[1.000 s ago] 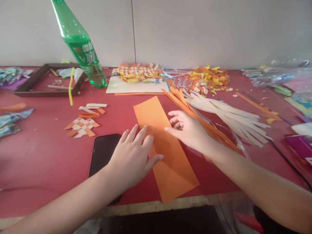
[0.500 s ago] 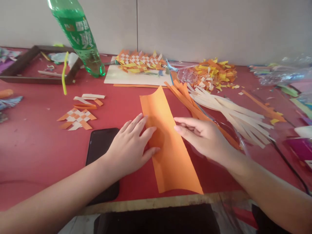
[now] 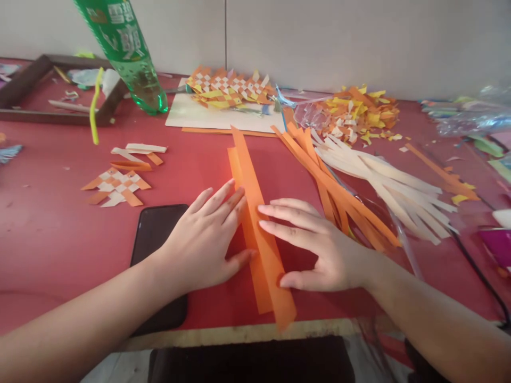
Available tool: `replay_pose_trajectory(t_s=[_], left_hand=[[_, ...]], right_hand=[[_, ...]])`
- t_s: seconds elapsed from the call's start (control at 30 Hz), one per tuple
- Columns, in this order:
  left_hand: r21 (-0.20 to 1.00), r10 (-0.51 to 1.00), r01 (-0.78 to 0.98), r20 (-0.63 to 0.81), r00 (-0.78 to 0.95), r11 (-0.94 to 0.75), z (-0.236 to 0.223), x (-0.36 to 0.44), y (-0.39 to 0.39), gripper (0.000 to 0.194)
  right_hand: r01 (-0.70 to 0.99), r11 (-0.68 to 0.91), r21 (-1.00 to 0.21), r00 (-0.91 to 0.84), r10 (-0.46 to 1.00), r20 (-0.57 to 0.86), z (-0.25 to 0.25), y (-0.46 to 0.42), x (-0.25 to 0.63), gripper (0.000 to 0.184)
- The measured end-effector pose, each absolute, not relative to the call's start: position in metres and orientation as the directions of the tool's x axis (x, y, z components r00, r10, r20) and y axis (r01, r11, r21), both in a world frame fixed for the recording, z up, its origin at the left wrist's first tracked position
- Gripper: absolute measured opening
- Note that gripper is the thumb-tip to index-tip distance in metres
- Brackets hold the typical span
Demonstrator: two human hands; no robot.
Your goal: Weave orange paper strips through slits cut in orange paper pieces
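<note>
An orange paper sheet lies lengthwise in front of me, its right side folded over toward the left so that a narrower strip shows along the left. My left hand rests on the sheet's left edge, fingers stretched out. On the folded side, the fingertips and thumb of my right hand touch the paper, the fingers apart. Partly under my left wrist is a black phone. Left of it lies a woven orange and white paper fish, with a few short strips just above.
A green bottle stands by a dark frame. Behind the sheet, woven pieces lie on a white board. Orange strips, white strips and a scrap pile are to the right. The red table's front edge is near.
The orange sheet was flat, then curled up along its right side; now that side is folded over leftward. My right hand has gone from holding the right edge to spreading its fingers on the fold.
</note>
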State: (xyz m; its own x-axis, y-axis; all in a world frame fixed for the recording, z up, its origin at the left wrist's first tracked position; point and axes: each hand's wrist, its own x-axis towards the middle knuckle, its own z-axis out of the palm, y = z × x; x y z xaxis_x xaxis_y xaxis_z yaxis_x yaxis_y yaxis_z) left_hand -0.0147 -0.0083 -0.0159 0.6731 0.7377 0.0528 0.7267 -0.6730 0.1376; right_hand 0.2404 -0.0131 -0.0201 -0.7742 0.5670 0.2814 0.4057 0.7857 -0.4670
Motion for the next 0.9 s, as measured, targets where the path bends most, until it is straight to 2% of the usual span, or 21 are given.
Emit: replay_pose_trajectory(t_s=[0.13,0.4,0.6,0.77,0.9], left_hand=[[0.107,0.748,0.74,0.087,0.658,-0.664,-0.014,-0.013,-0.008,0.064],[0.107,0.837,0.839,0.206,0.507,-0.534,-0.006,-0.013,-0.008,0.055],[0.113,0.802,0.8,0.202,0.562,-0.589,-0.008,-0.012,-0.012,0.059],[0.118,0.766,0.761,0.194,0.612,-0.638,-0.013,-0.011,-0.015,0.083],[0.123,0.768,0.759,0.151,0.622,-0.639,-0.015,-0.01,-0.017,0.081]], right_hand=[[0.423,0.794,-0.437,-0.79,0.559,0.25,-0.024,-0.013,0.234,0.072],[0.476,0.782,-0.402,-0.782,0.585,0.213,-0.026,-0.012,0.233,0.071],[0.48,0.793,-0.375,-0.785,0.579,0.221,-0.027,-0.012,0.231,0.073],[0.492,0.781,-0.384,-0.784,0.59,0.195,-0.028,-0.013,0.23,0.07],[0.498,0.766,-0.406,-0.779,0.601,0.178,-0.027,-0.013,0.23,0.07]])
